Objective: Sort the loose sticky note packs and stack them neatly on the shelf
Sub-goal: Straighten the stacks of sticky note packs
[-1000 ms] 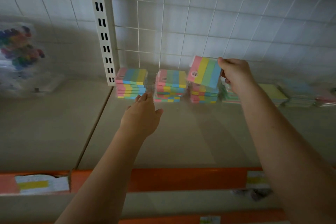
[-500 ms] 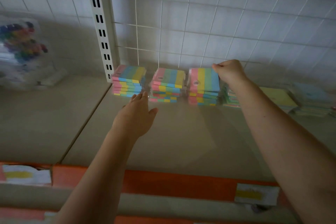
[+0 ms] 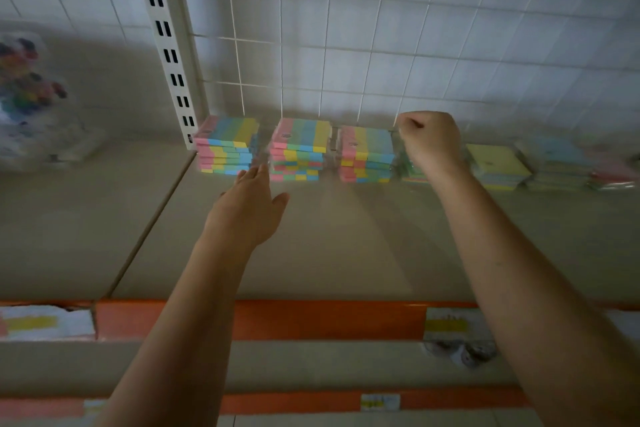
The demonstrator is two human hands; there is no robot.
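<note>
L hand (image 3: 251, 208) flat, R hand (image 3: 429, 139) fisted

Three stacks of striped sticky note packs stood in a row at the back of the shelf (image 3: 346, 246), against the wire grid. The left stack (image 3: 227, 147), the middle stack (image 3: 299, 149) and the right stack (image 3: 367, 154) each showed pink, blue, green and yellow bands, lay flat, and stood near one another without touching. Further right lay lower piles of plain packs: a yellow-topped pile (image 3: 497, 166) and a blue-topped pile (image 3: 557, 163), both blurred.
</note>
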